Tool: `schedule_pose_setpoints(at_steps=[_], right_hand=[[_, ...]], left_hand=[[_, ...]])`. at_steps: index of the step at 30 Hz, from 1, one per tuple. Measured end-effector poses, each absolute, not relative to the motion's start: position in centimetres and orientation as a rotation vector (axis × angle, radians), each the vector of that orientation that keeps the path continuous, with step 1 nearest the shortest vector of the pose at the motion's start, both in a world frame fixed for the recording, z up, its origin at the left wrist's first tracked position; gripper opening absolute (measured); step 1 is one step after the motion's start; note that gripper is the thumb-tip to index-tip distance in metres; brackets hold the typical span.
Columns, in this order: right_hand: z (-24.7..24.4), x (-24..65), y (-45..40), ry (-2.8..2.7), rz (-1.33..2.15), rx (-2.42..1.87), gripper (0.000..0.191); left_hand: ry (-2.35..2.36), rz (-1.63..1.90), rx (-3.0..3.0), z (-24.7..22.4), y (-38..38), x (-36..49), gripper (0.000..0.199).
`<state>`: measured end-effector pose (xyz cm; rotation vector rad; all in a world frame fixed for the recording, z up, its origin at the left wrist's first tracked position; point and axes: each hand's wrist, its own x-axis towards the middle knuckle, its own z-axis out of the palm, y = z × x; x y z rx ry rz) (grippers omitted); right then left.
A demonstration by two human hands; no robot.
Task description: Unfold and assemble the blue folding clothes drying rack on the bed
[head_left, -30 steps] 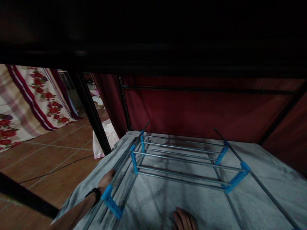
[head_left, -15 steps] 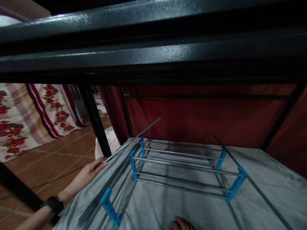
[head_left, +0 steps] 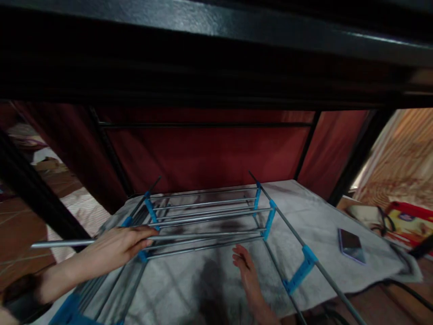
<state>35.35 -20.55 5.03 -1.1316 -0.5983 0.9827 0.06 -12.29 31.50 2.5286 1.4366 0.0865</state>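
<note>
My left hand [head_left: 130, 241] is closed around a long grey metal tube [head_left: 64, 243]. The tube lies roughly crosswise, its left end sticking out past my wrist, its right part over the rack. The rack frame [head_left: 269, 221] has grey tubes joined by blue plastic connectors. Its crossbars run between two side parts, and a blue connector [head_left: 302, 271] on the right side has no crossbar on it. In front of the crossbars, my right hand [head_left: 245, 262] is held up, fingers apart and holding nothing. Loose tubes [head_left: 93, 289] lie at the left, partly under my left arm.
A grey blanket [head_left: 176, 289] covers the surface below the rack. Overhead runs a black metal beam [head_left: 203, 22], with black posts on both sides. A phone [head_left: 352, 246] lies at the right, near a red and yellow box [head_left: 411, 223]. Red cloth [head_left: 209, 153] hangs behind.
The view has turned to the right. My left hand has brought the tube from a slant at the left to crosswise over the rack. My right hand has risen further into view.
</note>
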Motion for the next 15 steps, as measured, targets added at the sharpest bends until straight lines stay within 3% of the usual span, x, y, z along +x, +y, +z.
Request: schedule_pose_setpoints(at_steps=[7, 15], right_hand=[[9.7, 40.4, -19.0, -0.261, 1.152, -0.771, 0.037], [10.7, 43.6, -17.4, -0.250, 1.065, -0.788, 0.040]], left_hand=[[1.292, -0.005, 2.641, 28.8, -9.6, 6.8, 0.044], [1.235, -0.258, 2.586, 23.2, -9.5, 11.3, 0.037]])
